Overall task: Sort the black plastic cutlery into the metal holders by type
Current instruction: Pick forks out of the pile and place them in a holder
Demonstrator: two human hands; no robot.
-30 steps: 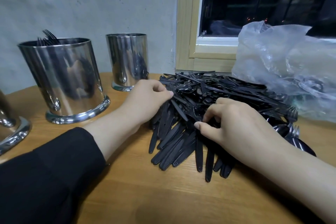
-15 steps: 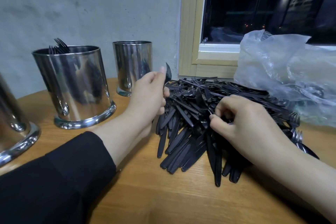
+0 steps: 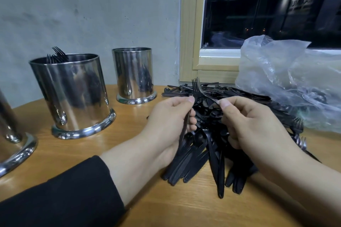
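Left grip is pinching a fork upright above the pile; right grip is pinching a second fork crossing it; holders are standing left on the table.

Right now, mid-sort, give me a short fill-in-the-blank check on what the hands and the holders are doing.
1. The left hand holds a black plastic ____ upright by its handle.
2. Fork tines stick out above the rim of the ____ of the two full-view metal holders.
3. The cutlery pile lies on a ____ table.
4. To the right of the pile sits a crumpled clear plastic ____.

Missing words: fork; larger; wooden; bag
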